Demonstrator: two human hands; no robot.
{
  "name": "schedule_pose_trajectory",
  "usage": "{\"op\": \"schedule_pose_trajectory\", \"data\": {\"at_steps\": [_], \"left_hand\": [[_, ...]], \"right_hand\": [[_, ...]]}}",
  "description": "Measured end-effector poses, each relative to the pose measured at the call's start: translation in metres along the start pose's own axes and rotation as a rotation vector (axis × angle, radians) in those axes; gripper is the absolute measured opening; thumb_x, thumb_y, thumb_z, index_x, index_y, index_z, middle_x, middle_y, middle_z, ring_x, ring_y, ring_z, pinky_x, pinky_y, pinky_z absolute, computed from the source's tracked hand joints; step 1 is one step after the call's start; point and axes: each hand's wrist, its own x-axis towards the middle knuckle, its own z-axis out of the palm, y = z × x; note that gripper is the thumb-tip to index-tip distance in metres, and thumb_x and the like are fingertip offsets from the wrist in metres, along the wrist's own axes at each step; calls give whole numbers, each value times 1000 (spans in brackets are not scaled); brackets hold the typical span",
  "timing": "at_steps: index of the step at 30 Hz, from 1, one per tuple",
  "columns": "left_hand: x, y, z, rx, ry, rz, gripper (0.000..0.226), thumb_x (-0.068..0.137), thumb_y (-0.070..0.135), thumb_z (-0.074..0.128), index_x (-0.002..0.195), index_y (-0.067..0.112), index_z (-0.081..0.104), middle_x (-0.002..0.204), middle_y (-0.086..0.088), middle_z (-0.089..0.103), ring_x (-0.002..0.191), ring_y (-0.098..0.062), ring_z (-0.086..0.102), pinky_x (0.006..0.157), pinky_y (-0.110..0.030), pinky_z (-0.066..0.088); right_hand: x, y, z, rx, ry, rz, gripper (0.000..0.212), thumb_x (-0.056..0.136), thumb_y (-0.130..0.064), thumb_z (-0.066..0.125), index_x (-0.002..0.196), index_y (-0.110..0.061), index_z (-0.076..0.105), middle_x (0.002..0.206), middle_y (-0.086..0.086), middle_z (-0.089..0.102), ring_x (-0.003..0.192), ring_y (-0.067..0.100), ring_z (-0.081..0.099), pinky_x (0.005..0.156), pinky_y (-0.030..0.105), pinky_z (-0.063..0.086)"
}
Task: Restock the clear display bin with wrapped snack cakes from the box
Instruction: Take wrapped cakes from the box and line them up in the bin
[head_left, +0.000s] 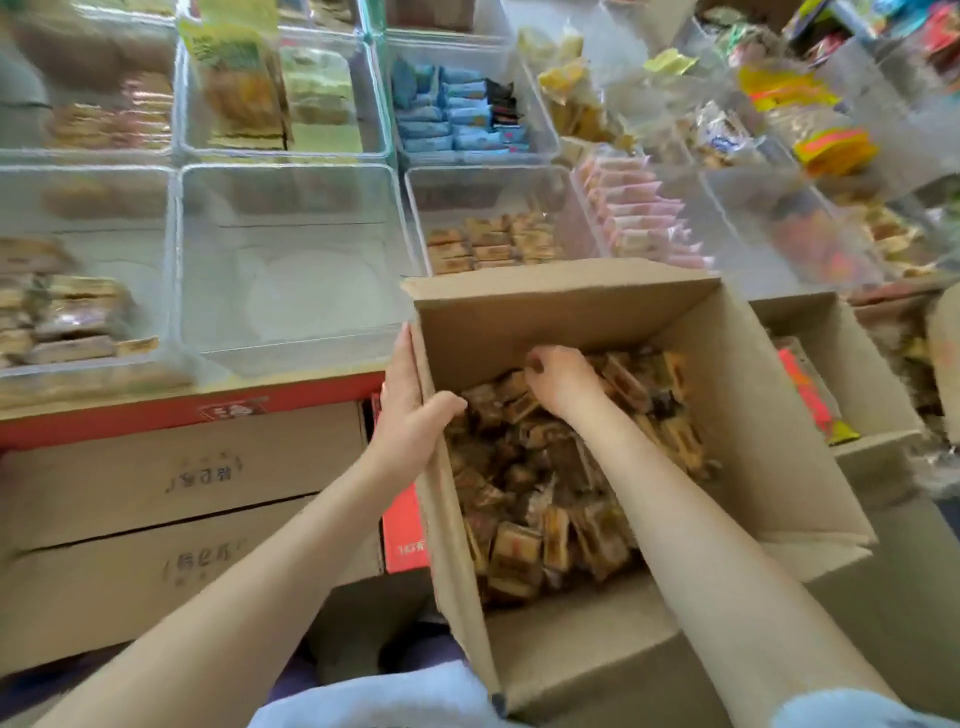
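Seen from the head camera, a person leaned over an open brown corrugated cardboard box (727, 364) heaped with small rectangular snack cakes in clear crinkled wrappers (524, 493), their brown and tan tops showing through the film. The left hand (410, 410) clasped the box's left wall, straight fingers flat against the outside and the thumb hooked over the rim. The right hand (558, 379) was plunged into the far end of the pile, fingers curled down among the wrapped cakes; whether it had one in its grasp could not be told. Just beyond the box's left corner stood a clear, square, hard-plastic display bin (291, 332), its smooth floor bare of cakes. A neighbouring clear bin (415, 218) behind the box held rows of similar tan wrapped cakes (493, 244). Another bin behind that carried pale blue packets (441, 122). Beneath the red shelf edge (156, 415) sat flat brown printed cartons (182, 493).
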Motion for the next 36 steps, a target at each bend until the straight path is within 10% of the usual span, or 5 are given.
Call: {"op": "schedule_pose_trajectory", "data": {"at_steps": [13, 19, 26, 29, 36], "left_hand": [[-20, 25, 5, -41, 40, -56, 103, 71, 26, 58, 163, 32, 10, 163, 14, 24, 143, -1, 26, 111, -24, 24], [-17, 26, 6, -92, -22, -29, 94, 76, 23, 57, 157, 35, 11, 127, 36, 33, 93, 39, 40, 74, 8, 35], [-34, 32, -5, 224, 119, -6, 68, 85, 49, 69, 146, 34, 44, 136, 9, 56, 123, -11, 55, 97, -35, 52], [-39, 54, -16, 61, 232, 76, 24, 101, 39, 56, 121, 27, 61, 112, 2, 64, 99, -13, 65, 74, -32, 58], [-37, 86, -96, -301, 103, -184, 37, 98, 52, 52, 102, 18, 66, 80, -9, 68, 57, -18, 62, 55, -33, 53]], "right_hand": [[29, 31, 65, -620, 61, -353, 37, 95, -4, 51, 132, -8, 53, 132, 13, 52, 120, 32, 51, 90, 41, 47], [2, 20, 27, 239, 41, -156, 37, 90, -28, 69, 124, -16, 58, 109, 0, 61, 98, 19, 60, 77, 29, 49], [-74, -15, -38, 1485, -201, -25, 20, 102, -18, 51, 118, -11, 62, 102, 14, 69, 83, 18, 68, 78, 30, 59], [-96, -39, -46, 1555, -226, -188, 26, 103, -16, 50, 126, -7, 58, 105, 13, 71, 93, 25, 71, 84, 34, 59], [-110, -139, -19, 1006, -61, -395, 33, 90, -10, 73, 120, -9, 60, 116, 8, 70, 102, 21, 70, 86, 37, 60]]}}
